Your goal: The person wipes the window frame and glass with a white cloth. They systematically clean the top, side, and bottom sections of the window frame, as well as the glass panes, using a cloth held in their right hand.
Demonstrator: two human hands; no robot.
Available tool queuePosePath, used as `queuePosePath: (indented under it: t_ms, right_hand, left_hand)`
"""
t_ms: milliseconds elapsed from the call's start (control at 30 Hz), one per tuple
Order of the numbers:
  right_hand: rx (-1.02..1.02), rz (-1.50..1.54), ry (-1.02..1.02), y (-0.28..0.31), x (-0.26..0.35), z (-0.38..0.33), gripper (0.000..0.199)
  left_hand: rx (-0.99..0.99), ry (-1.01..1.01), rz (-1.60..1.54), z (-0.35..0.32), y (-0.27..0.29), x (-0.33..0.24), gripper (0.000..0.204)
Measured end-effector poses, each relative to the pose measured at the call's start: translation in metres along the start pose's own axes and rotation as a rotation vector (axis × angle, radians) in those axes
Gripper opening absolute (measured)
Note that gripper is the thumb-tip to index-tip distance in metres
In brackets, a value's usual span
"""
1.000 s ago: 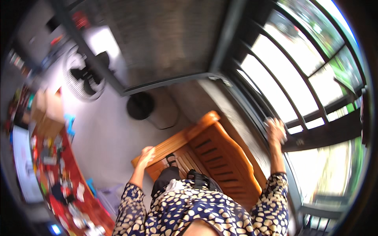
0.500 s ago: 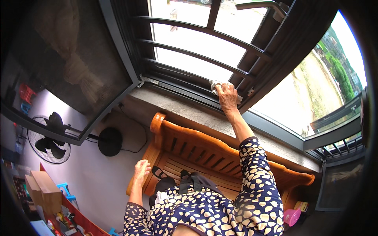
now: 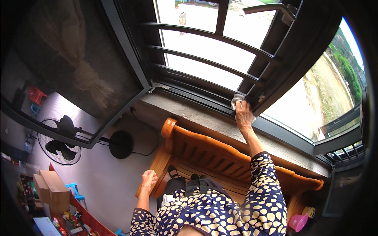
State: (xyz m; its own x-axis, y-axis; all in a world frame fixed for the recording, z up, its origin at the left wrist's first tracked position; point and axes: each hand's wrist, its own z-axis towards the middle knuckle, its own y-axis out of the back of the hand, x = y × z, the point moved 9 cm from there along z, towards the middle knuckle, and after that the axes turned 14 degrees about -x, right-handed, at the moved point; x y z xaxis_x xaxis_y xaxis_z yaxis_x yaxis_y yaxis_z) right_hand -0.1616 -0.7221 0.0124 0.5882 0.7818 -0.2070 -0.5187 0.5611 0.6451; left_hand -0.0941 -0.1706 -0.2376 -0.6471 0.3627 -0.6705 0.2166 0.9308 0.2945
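Note:
My right hand (image 3: pixel 244 115) is closed on a crumpled whitish cloth (image 3: pixel 238 100). It presses the cloth against the lower rail of the dark window frame (image 3: pixel 197 94), near the corner beside the upright post. Bits of the cloth show above the fingertips and beside the hand. Lower left, my left hand (image 3: pixel 149 179) hangs over the end of the wooden bench (image 3: pixel 212 151), its fingers curled in, with nothing visible in them. My feet, in dark shoes, are on the bench seat.
Curved bars cross the window, with a handle (image 3: pixel 271 8) above. An open screen sash (image 3: pixel 122 43) juts out on the left. Below it stand a black fan (image 3: pixel 63 137), cardboard boxes (image 3: pixel 51 190) and a blue stool (image 3: pixel 75 190). A pink container (image 3: pixel 298 223) sits lower right.
The whole view has shifted. My right hand, still on the cloth, has moved slightly right and nearer along the lower window rail. My left hand stays curled by the bench end.

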Motion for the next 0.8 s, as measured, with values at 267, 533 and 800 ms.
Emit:
queuePosePath:
  t_ms: [267,533,800]
  right_hand:
    - [0.006,0.313,-0.037,-0.040,0.108,0.017,0.024]
    - [-0.101,0.467,0.124,-0.093,0.278,0.118,0.023]
    - [-0.009,0.373,0.031,-0.118,0.251,0.082,0.028]
  left_hand:
    - [-0.040,0.073,0.036,0.027,0.034,0.006,0.032]
    - [0.020,0.069,0.050,0.059,0.009,-0.040,0.033]
    - [0.048,0.085,0.108,0.080,0.017,-0.036,0.031]
